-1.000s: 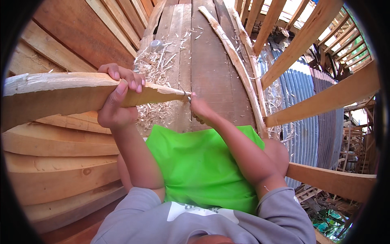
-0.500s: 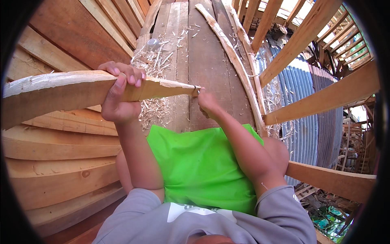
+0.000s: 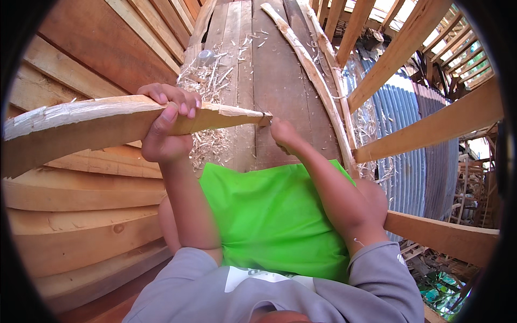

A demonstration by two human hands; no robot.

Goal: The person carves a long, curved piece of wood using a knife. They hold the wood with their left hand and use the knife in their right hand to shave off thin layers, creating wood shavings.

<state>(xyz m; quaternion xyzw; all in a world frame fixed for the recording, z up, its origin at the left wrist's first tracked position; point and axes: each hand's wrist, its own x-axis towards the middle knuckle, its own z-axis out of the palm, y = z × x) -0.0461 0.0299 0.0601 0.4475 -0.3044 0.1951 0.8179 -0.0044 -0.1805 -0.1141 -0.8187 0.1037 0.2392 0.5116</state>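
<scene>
My left hand [image 3: 167, 129] grips a long pale wooden plank [image 3: 97, 126] that runs from the left edge and tapers to a point at the middle. My right hand [image 3: 284, 134] is closed at the plank's pointed tip, fingers curled under; what it holds is hidden. Both forearms rise from my grey sleeves over bright green shorts [image 3: 274, 215].
Stacked wooden boards [image 3: 70, 215] fill the left side. A plank floor [image 3: 269, 70] strewn with wood shavings [image 3: 212, 86] lies ahead, with curved wooden strips [image 3: 318, 81] on it. Slanted timber rails [image 3: 425, 129] and corrugated metal sheeting [image 3: 409, 140] stand to the right.
The plank and both hands have shifted a little to the right, the right hand staying at the plank's tip.
</scene>
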